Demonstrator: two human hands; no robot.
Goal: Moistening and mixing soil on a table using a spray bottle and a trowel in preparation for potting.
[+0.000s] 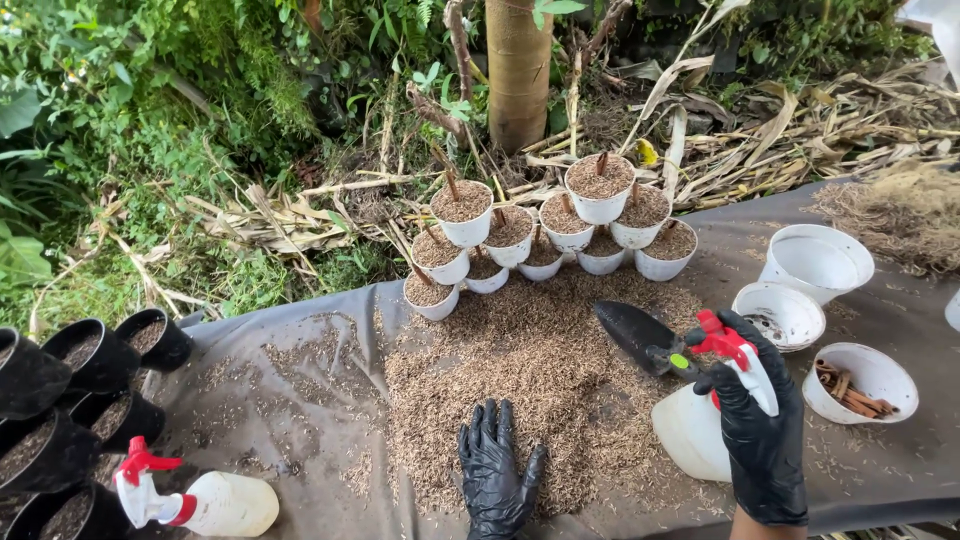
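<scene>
My right hand (pixel 762 440) fingers wrapped round spray bottle (pixel 700 425) neck, trowel (pixel 640 337) just beyond. Left hand (pixel 495 470) fingers spread flat on husk pile (pixel 540 360).

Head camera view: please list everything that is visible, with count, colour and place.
filled white pots: about twelve, white, clustered at top centre
empty white pots: two, white, right
white pot with brown sticks: one, right
black pots: several, black, left edge
brown husk pile: one, centre of sheet
grey sheet: one, under everything
trowel: one, dark, on the pile
spray bottle lying down: one, white with red trigger, bottom left
left hand: black glove, flat on pile
right hand: black glove, holding second spray bottle
</scene>
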